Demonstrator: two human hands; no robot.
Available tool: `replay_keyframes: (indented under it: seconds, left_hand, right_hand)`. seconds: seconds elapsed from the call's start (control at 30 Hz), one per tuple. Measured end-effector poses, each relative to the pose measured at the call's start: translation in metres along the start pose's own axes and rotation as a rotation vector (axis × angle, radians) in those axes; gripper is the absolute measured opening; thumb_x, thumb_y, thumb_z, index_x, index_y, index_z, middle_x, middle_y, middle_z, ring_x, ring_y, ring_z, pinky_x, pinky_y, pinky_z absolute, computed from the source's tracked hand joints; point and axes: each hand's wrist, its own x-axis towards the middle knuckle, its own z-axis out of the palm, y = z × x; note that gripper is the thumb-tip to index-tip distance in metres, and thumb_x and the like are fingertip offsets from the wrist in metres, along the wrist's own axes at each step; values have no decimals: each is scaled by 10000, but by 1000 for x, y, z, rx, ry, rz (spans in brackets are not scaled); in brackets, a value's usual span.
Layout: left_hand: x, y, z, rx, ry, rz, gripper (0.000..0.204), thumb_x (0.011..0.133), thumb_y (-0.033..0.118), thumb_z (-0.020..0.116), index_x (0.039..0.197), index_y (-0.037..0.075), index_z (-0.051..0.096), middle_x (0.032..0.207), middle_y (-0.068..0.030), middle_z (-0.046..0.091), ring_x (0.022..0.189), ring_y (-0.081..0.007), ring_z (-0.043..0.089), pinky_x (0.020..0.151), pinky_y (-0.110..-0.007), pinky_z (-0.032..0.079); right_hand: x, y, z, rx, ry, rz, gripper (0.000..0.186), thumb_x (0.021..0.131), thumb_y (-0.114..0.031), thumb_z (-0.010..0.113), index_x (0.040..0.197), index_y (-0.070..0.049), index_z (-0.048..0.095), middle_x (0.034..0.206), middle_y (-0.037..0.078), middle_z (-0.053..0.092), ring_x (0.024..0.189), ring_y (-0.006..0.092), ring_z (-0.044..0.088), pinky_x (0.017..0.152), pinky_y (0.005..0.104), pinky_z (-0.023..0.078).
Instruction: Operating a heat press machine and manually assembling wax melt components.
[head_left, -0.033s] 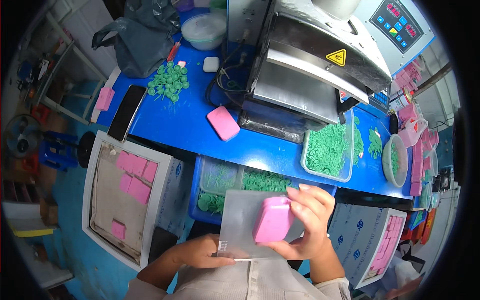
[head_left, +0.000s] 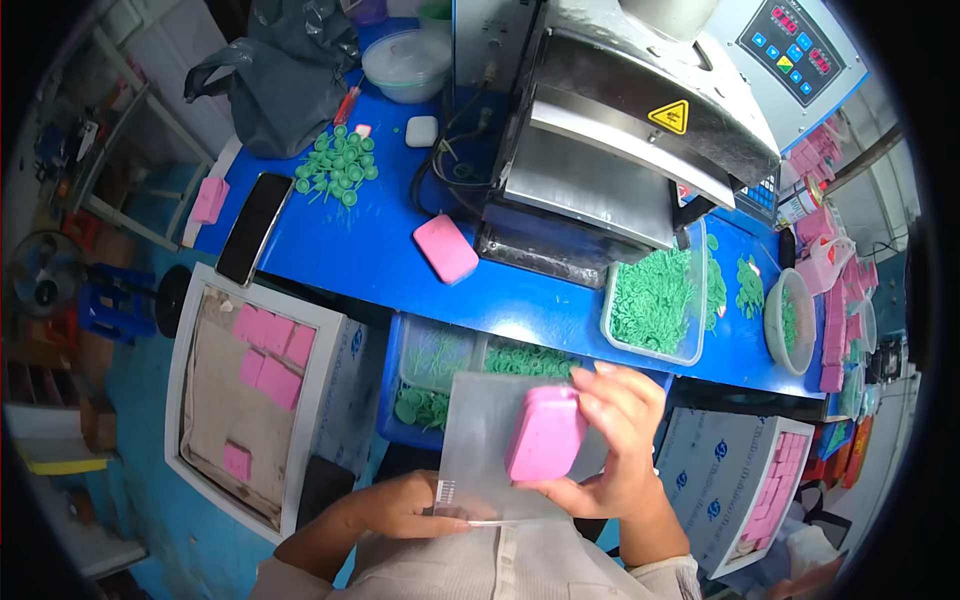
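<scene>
My left hand [head_left: 405,503] grips the lower left edge of a clear plastic sheet or bag [head_left: 470,430], thumb along its bottom edge. Between the thumb and fingers of my right hand [head_left: 620,440] is a pink block [head_left: 547,435] with rounded corners, which seems to be made of stacked layers. The block overlaps the clear plastic; whether it lies inside or in front, I cannot tell. Both hands are close to my body, in front of a blue tray [head_left: 393,415] of green pieces [head_left: 530,362].
A metal press machine [head_left: 590,190] stands on the blue table [head_left: 380,265]. Around it are a clear bin [head_left: 655,352] of green parts, another pink block [head_left: 446,249], a phone [head_left: 255,228] and green pieces [head_left: 340,165]. White-framed boxes [head_left: 310,400] with pink blocks flank me.
My right hand and the pink block have risen very slightly, and the clear plastic's top edge has come up a little. Both hands keep their hold.
</scene>
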Motion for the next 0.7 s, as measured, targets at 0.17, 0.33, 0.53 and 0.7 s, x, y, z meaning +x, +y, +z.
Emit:
replay_keyframes:
  seconds: [0.17, 0.33, 0.53, 0.7]
  left_hand:
    - [-6, 23, 5, -191, 3, 46, 309, 904, 129, 574, 1165, -31, 616, 1040, -115, 627, 955, -151, 592, 864, -296, 458]
    - [4, 62, -2, -214, -3, 207, 312, 894, 101, 564, 1158, -63, 594, 1003, -114, 636, 930, -162, 606, 841, -300, 457]
    - [25, 83, -13, -374, 9, 244, 316, 902, 116, 553, 1164, -59, 574, 984, -117, 626, 922, -170, 608, 799, -292, 458]
    - [41, 87, -23, -405, 3, 212, 306, 912, 167, 548, 1137, -37, 585, 952, -96, 608, 886, -152, 599, 769, -275, 463]
  right_hand:
    - [3, 16, -3, 113, -40, 140, 1032, 640, -636, 755, 1354, 13, 388, 1359, 243, 457, 1251, 436, 412, 1035, 518, 306]
    - [-17, 8, -27, 132, 74, 59, 928, 751, -798, 485, 1285, -40, 523, 1315, 239, 506, 1269, 451, 415, 1031, 567, 322]
    - [-26, -5, -36, -74, -5, 27, 853, 802, -783, 408, 1227, -58, 556, 1257, 230, 547, 1227, 487, 445, 1022, 569, 337]
    - [-23, 10, -33, -215, 9, 20, 691, 842, -649, 525, 1223, -73, 557, 1251, 197, 554, 1193, 445, 488, 993, 596, 365]
